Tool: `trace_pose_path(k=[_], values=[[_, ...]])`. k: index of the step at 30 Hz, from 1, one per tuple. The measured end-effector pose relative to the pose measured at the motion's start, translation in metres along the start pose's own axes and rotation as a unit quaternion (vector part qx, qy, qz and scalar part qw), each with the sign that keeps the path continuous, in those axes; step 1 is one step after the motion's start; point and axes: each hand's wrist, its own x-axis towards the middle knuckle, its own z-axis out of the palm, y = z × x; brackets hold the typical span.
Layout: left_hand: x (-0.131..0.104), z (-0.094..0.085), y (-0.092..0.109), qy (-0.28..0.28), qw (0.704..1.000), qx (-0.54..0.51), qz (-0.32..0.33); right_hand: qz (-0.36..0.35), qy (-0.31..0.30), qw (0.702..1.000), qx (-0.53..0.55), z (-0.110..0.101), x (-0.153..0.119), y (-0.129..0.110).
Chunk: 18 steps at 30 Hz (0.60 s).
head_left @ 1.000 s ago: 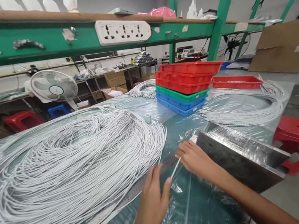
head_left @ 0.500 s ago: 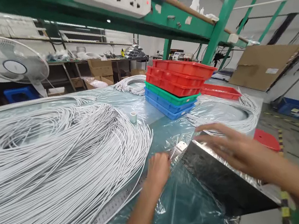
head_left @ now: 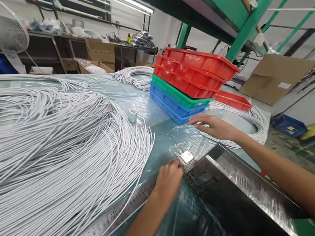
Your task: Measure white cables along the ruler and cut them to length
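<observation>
Five stacked trays (head_left: 191, 83), contents hidden; left hand (head_left: 168, 179) grip closed on ruler (head_left: 104, 229), right hand (head_left: 214, 126) wide.

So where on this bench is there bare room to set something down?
One free patch of plastic sheet lies between the big wire pile, the tape roll and the stacked trays. Another lies in front of the ruler, beside the metal tray. It is crowded around the right hand, which rests by a wire coil.
</observation>
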Motion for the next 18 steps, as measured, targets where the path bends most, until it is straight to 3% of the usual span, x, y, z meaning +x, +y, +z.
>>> trace_pose_path(k=[8,14,18], values=[[0.02,-0.001,0.007,-0.003,1.0,-0.028,0.008,0.06,-0.066,0.988,0.123,0.022,-0.007,0.008],[0.03,0.003,0.005,0.02,0.996,-0.062,-0.055,0.106,-0.127,0.961,0.221,0.028,-0.009,0.009],[0.035,0.008,0.005,0.025,0.99,-0.101,-0.092,0.121,-0.187,0.943,0.249,0.036,-0.009,0.028]])
